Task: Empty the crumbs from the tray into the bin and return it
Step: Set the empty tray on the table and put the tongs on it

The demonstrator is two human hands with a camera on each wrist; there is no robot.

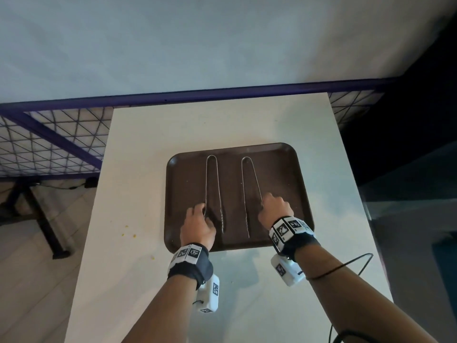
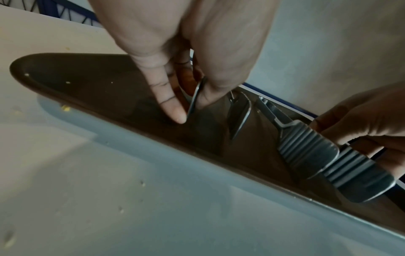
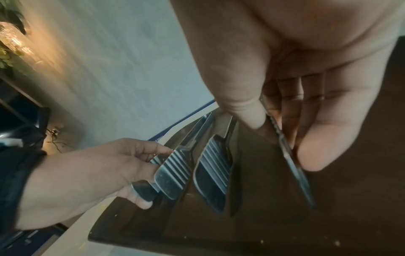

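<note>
A dark brown tray (image 1: pixel 284 169) lies flat on the white table (image 1: pixel 138 169), with small pale crumbs scattered on it. Two metal tongs lie lengthwise on the tray, closed bends away from me. My left hand (image 1: pixel 197 224) pinches the outer arm of the left tongs (image 1: pixel 206 179). In the left wrist view, thumb and forefinger of that left hand (image 2: pixel 192 109) squeeze the thin arm. My right hand (image 1: pixel 274 206) pinches the outer arm of the right tongs (image 1: pixel 244 194); the right wrist view shows that right hand (image 3: pixel 282 142) with thumb and fingers on it. No bin is in view.
Several yellow crumbs (image 1: pixel 127 226) lie on the table left of the tray. A purple-framed wire mesh rack (image 1: pixel 49 144) stands beyond the table's far left corner. A dark cable (image 1: pixel 346 266) runs past my right forearm. The table drops off at both sides.
</note>
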